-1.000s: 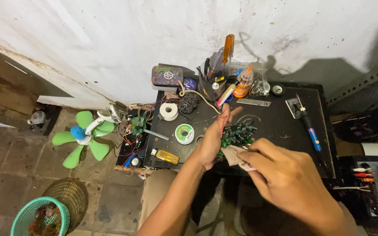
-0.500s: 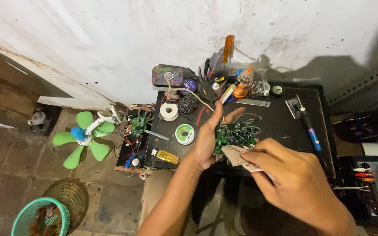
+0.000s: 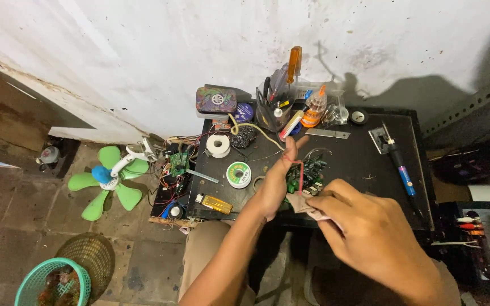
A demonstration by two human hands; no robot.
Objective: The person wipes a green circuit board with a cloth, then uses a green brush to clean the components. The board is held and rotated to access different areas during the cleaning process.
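Since the earlier frames the left hand has turned palm-up at the near edge of the black table, fingers now closed around the green circuit board, forefinger raised. The board, crowded with dark components and trailing a red wire, sits tilted against the palm. To the right, the right hand pinches a beige cloth just beneath it.
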